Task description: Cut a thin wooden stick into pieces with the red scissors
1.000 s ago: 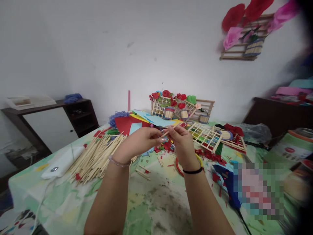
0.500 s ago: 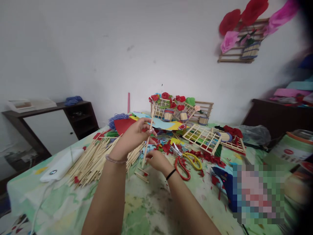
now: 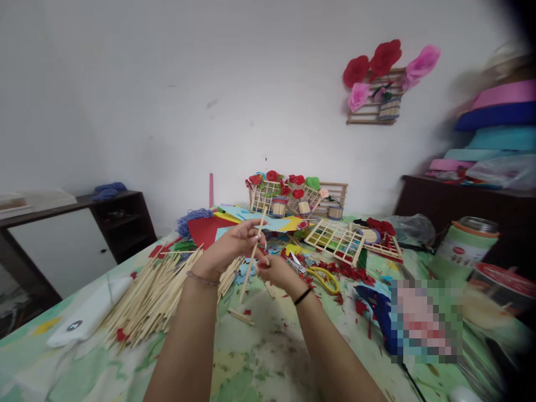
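Brought the right hand up off the table and in toward the left since half a second back. Closest in: flat white plastic gadget on the left of the green patterned tablecloth, dark blue glue gun on the right, big loose heap of pale bamboo sticks between gadget and hands. Then the left hand, thumb and curled fingers pinching one thin pale bamboo stick, tilted, top end poking above the fingertips, bottom end down near the cloth. Right fingertips bunched together just beside that stick, can't tell if actually gripping. Probably best to pinch firm with both hands close together, so no flexing or slipping. Just past the right hand, yellow-handled scissors. Further back, square wooden lattice frame, then small stick baskets with red paper flowers by the white wall.
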Motion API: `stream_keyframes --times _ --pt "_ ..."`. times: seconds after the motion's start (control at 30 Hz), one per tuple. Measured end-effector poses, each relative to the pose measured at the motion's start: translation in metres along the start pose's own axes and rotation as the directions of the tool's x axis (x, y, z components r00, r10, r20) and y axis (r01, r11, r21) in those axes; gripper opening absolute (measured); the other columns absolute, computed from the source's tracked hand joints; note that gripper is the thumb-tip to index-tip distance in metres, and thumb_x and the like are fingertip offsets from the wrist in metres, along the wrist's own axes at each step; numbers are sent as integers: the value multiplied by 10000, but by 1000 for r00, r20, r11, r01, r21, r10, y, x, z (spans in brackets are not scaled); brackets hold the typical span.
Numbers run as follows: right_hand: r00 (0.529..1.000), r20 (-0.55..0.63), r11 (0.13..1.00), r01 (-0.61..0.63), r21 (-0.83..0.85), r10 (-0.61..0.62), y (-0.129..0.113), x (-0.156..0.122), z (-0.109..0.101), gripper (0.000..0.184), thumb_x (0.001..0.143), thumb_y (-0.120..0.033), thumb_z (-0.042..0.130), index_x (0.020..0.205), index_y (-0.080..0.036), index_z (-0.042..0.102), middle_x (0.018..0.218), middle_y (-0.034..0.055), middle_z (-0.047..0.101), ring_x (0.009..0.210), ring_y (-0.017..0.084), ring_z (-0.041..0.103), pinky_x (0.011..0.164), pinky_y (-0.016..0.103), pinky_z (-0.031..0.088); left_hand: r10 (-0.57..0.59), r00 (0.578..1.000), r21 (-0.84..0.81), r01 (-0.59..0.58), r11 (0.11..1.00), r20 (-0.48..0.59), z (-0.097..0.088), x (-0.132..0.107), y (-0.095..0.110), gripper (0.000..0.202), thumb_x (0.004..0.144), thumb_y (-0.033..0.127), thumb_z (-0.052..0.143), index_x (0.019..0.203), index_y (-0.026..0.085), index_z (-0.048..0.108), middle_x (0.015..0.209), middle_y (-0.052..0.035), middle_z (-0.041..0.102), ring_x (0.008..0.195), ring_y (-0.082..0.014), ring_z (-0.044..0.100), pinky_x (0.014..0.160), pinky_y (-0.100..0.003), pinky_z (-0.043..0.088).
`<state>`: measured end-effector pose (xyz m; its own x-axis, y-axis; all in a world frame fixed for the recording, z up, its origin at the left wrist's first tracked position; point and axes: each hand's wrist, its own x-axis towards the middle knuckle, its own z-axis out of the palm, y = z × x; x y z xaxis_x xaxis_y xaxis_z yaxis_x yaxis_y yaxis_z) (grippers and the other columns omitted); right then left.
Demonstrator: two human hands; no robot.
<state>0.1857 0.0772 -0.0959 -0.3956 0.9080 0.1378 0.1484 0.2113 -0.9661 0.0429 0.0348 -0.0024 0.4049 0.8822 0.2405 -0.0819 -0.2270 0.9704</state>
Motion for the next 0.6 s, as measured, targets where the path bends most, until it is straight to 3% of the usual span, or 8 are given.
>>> stream_keyframes --times 0.13,0.23,0.47,0.6 --pt "974 -224 940 112 321 -39 -31 -5 -45 276 642 -392 733 788 -172 655 579 -51 580 500 72 477 519 219 407 -62 997 8 62 998 47 9 4 -4 350 766 304 688 1034 180 501 787 18 573 623 -179 678 648 -314 531" --pt "945 -327 861 182 475 -20 -47 -15 -62 359 560 -423 778 790 -180 649 652 -30 626 556 77 534 549 213 438 -115 992 35 114 993 41 20 7 -5 356 732 368 718 948 172 514 753 18 571 647 -190 682 668 -320 525" --pt "951 -307 766 167 621 42 -56 -25 -59 361 482 -337 850 735 -156 667 657 -3 664 565 100 585 524 220 460 -175 984 74 171 982 46 41 16 -13 437 693 455 738 926 161 513 906 -63 646 690 -193 688 680 -315 517" --pt "946 -314 745 154 649 78 -57 -24 -56 362 480 -360 844 710 -159 649 652 2 671 574 124 600 537 255 481 -149 987 42 147 988 51 43 23 -22 437 722 428 722 995 163 507 855 -56 659 736 -201 680 708 -341 529"
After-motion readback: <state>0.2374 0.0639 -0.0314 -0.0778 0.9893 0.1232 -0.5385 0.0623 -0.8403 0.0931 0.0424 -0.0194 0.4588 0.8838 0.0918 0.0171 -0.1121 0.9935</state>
